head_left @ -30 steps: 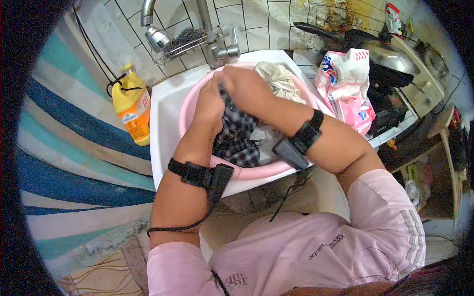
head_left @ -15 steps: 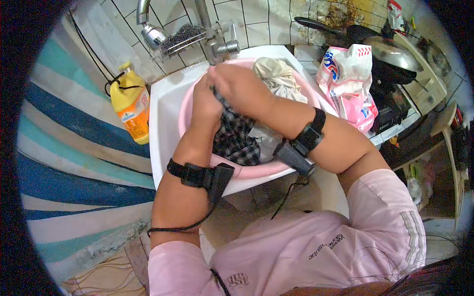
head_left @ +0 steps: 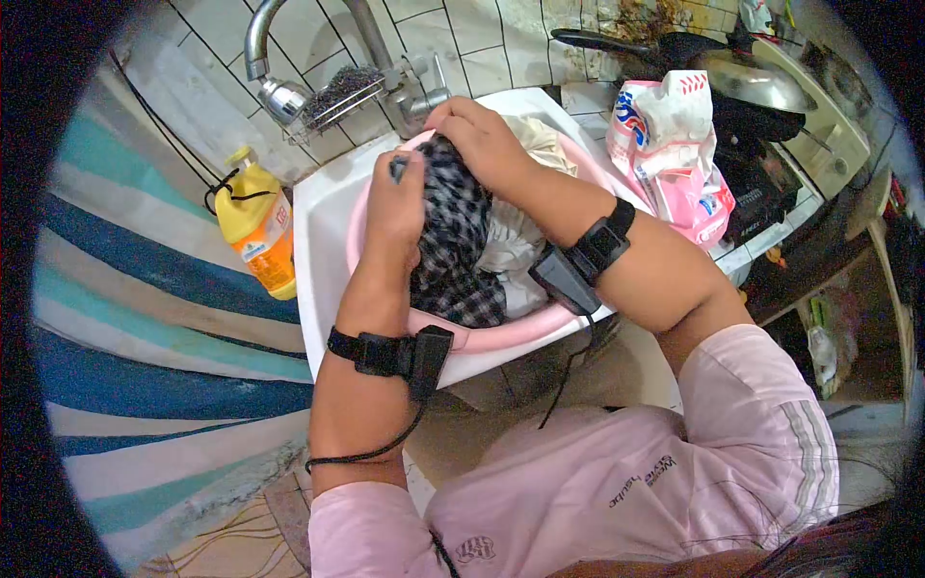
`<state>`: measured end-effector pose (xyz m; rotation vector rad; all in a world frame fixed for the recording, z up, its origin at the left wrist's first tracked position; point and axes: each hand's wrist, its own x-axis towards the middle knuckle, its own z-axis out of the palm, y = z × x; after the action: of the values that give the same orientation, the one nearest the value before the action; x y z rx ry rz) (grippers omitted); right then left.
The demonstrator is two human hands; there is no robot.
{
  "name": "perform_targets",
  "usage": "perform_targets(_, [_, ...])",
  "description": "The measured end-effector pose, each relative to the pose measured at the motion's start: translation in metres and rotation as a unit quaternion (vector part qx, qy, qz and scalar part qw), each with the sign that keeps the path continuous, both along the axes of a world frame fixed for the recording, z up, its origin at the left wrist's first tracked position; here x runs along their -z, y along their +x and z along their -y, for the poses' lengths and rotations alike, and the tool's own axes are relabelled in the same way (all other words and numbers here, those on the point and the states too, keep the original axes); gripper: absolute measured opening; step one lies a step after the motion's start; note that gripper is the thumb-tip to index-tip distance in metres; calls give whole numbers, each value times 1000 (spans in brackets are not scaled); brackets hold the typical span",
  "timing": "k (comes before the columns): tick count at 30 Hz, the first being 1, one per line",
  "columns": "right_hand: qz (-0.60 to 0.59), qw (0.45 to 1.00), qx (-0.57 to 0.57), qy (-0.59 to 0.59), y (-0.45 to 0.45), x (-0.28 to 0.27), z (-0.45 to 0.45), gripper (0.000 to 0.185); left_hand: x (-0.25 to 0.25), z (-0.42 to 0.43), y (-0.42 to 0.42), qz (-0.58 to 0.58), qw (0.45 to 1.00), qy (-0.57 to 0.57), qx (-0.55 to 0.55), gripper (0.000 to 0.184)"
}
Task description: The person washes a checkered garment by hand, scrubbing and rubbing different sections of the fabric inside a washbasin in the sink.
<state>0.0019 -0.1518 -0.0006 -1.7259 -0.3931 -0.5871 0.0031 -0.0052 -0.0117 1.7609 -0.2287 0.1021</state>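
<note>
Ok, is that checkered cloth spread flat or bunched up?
Bunched up: the checkered cloth lies in uneven folds inside the pink basin, its far end held in the left hand and right hand.

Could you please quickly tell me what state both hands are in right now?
Left hand: closed, gripping the dark checked cloth.
Right hand: closed on the same cloth, farther along it.
</note>
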Motion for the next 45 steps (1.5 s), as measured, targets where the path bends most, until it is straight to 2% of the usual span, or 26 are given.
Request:
perform_targets(1, [-10, 998, -52, 16, -1, -1, 1, 21, -9, 1, -10, -39, 998, -38, -28, 35])
perform_targets(2, [-9, 998, -53, 17, -1, 0, -2, 21, -9, 0, -8, -37, 998, -37, -29, 35])
perform_targets(4, [30, 985, -148, 81, 3, 8, -11, 26, -15, -1, -9, -31, 984, -157, -79, 35])
perform_targets(5, [7, 991, -135, 6, 5, 9, -8, 36, -17, 0, -12, -22, 978, -182, -100, 35])
perform_targets(6, [8, 991, -136, 8, 2, 6, -9, 36, -16, 0, -11, -20, 978, -180, -101, 35])
perform_targets(9, [-45, 989, -102, -94, -12, 0, -12, 45, -20, 2, -12, 5, 969, -241, -62, 40])
perform_targets(10, [-42, 990, -100, -90, -14, 1, -14, 45, -20, 1, -13, 8, 969, -238, -60, 40])
perform_targets(13, [110, 976, -39, -182, -21, 0, -22, 40, -12, 0, -6, -47, 974, -215, -49, 42])
perform_targets(14, [113, 976, -38, -180, -25, -1, -23, 40, -9, 0, -4, -44, 975, -213, -49, 42])
perform_targets(16, [62, 970, -19, -236, -35, -12, -23, 38, -7, 4, -8, -119, 955, -268, 39, 41])
perform_targets(18, [76, 972, 10, -223, -25, -5, -22, 33, -1, 6, -9, -106, 953, -272, 76, 40])
perform_targets(20, [41, 988, 50, -138, 0, 6, -16, 34, -5, 9, -12, -48, 976, -194, 87, 41])
perform_targets(22, [71, 984, 59, -152, 3, 11, -10, 36, -7, 10, -14, -45, 978, -182, 91, 44])
perform_targets(24, [26, 990, 64, -121, 5, 14, -10, 37, 0, 10, -7, -6, 975, -180, 127, 45])
perform_targets(28, [14, 978, 45, -202, -35, -12, -22, 38, -1, 7, -10, -15, 974, -207, 92, 45])
perform_targets(30, [111, 962, -9, -250, -39, -10, -27, 39, -5, 5, -14, -133, 966, -206, 85, 44])
perform_targets(31, [109, 962, -12, -251, -32, -7, -25, 39, -5, 5, -13, -135, 965, -208, 83, 44])
perform_targets(33, [31, 981, 36, -190, -9, -2, -15, 36, -8, 9, -12, -105, 973, -179, 100, 43])
perform_targets(36, [30, 990, 57, -128, -1, 5, -9, 37, -12, 11, -20, -78, 980, -157, 98, 42])
perform_targets(40, [85, 976, 37, -196, -32, -8, -25, 37, 1, 8, -10, -44, 965, -246, 82, 41])
perform_targets(42, [115, 964, -4, -241, -32, -6, -29, 36, -4, 5, -16, -146, 961, -228, 64, 40])
perform_targets(43, [113, 964, -7, -242, -26, -3, -26, 36, -8, 6, -19, -147, 960, -229, 61, 40])
perform_targets(45, [32, 989, 43, -141, -6, -1, -15, 36, -14, 11, -21, -120, 961, -227, 101, 42])
